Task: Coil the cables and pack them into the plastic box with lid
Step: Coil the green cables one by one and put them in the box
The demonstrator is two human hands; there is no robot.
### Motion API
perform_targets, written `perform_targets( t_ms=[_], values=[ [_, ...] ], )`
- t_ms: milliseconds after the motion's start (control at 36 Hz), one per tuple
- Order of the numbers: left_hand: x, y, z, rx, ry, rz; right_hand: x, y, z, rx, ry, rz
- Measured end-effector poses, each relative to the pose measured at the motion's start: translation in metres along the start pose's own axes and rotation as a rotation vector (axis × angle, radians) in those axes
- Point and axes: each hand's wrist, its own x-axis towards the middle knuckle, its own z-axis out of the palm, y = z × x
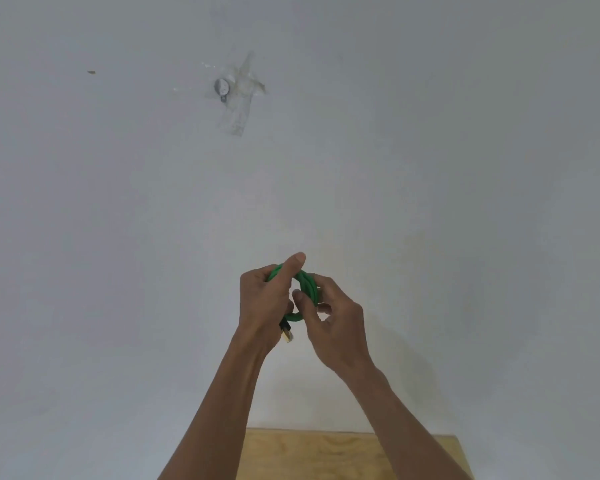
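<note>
A: Start at the fingers (293,271) — what have they got?

B: The left hand (267,299) is curled round one side of the green rubbery cable coil (309,289), thumb laid over its top. The right hand (336,323) pinches the opposite side, thumb inside the loop and fingertips behind it

A: So the coil lies between them?

B: Yes, held up in the air between both palms, its loop standing roughly upright and running away from the person. A gold-tipped plug end (286,336) hangs out under the left palm

A: And the box?

B: Not in view. Only the pale wooden desk (326,452) shows, well below the wrists, against a plain white wall (118,237)

A: Which hand moves next?

B: I'd judge the left keeps the coil, being wrapped round it, while the right tucks in that loose end
</note>
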Motion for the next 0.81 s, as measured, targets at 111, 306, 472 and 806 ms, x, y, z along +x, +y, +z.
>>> perform_targets(
  t_ms=[111, 306, 472, 806],
  values=[
    [-0.006, -0.003, 0.002, 0.031, 0.096, 0.021, -0.010, 0.000, 0.006, -0.028, 0.144, -0.059],
    [-0.014, -0.019, -0.002, 0.093, 0.208, -0.001, -0.028, 0.005, 0.021, -0.078, 0.265, -0.086],
    [-0.028, -0.037, -0.008, 0.089, 0.191, -0.032, -0.046, 0.015, 0.036, -0.065, 0.376, -0.053],
    [-0.062, -0.098, -0.048, 0.009, 0.168, -0.118, -0.111, 0.032, 0.067, -0.088, 0.418, 0.120]
  ],
)
